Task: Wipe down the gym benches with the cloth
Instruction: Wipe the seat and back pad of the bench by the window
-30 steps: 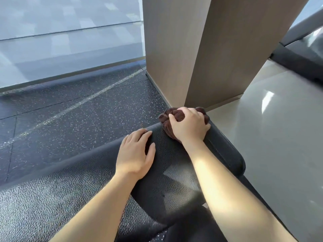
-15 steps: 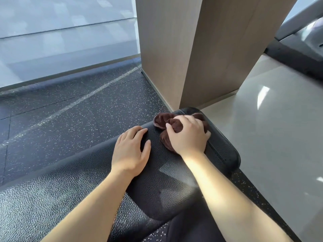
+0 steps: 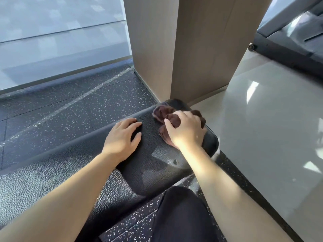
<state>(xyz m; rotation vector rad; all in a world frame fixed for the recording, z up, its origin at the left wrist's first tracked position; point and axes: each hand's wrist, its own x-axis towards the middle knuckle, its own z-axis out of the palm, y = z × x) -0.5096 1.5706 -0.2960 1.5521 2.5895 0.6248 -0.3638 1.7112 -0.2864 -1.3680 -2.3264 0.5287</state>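
Black bumpy bench (image 3: 153, 165) close by, running long from near left to far right. Left hand (image 3: 122, 138) flat on top, fingers a little apart, holding nothing. Just past it, to the right, right hand (image 3: 185, 131) with fingers squeezed on the dark brown cloth (image 3: 166, 116), bunched up and pressed on the far end. Unwiped length lying back toward the body, so probably a pull along the pad next. Beyond, a tan pillar (image 3: 174, 49).

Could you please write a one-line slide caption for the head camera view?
Right hand presses a bunched brown cloth onto the black bench pad while the left hand rests flat beside it.
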